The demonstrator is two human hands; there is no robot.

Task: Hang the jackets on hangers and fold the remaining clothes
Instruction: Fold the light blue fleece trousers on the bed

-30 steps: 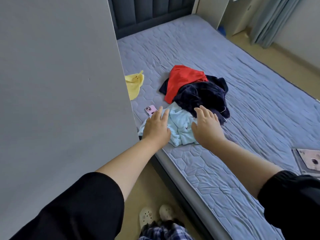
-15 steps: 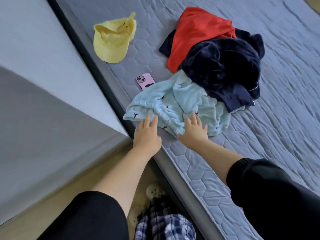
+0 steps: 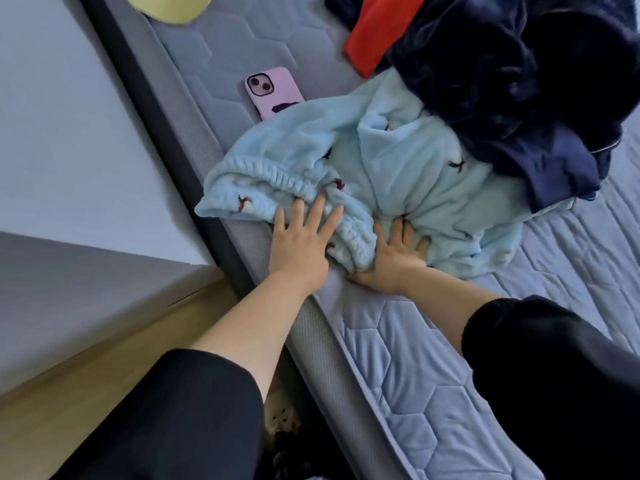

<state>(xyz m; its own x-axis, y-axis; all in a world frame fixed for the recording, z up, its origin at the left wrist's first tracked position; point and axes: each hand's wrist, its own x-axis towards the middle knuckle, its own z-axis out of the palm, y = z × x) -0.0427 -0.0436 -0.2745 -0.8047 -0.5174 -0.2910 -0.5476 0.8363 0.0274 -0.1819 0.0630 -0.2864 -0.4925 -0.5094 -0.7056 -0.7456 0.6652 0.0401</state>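
While the pale blue fleece garment lay bunched at the near edge of the mattress, everything else in the room sat around it. Far to the left of it stood a plain grey panel, with a strip of wooden floor below. Up and to the left of the garment, at the top edge of the view, a yellow item rested on the bed, cut off so I could not tell what it was. A pink phone lay face down just beyond the garment's upper left, its lower end tucked under the blue cloth.

On the garment's ribbed waistband the left hand lay flat, its fingers straight and spread, holding nothing. Just to the right, the right hand pressed against the same bunched edge, thumb under the waistband roll. Its fingers were pushed into the folds with the tips buried, so I could not tell whether they had hold of the cloth. Both arms wore black sleeves pushed up the forearm.

Beyond the blue garment's upper right, a red garment showed, and a dark navy garment was heaped over the blue one's far right side, touching it.
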